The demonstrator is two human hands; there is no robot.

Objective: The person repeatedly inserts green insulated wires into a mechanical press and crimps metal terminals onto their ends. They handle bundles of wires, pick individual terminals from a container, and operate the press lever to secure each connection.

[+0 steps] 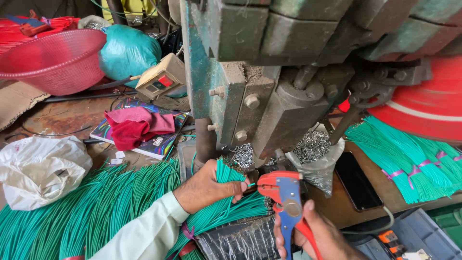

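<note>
My left hand grips a bundle of thin green wires just below a heavy green press machine. One wire end sticks out toward the jaws of a red and blue wire stripper, which my right hand holds by its handles. A large heap of the same green wires lies to the left, under my white sleeve. Small metal terminals lie in a clear bag behind the stripper.
A red mesh basket, a teal bag, a switch box and a red cloth on a book sit at the back left. A white plastic bag lies left. A phone and tied green wire bundles lie right.
</note>
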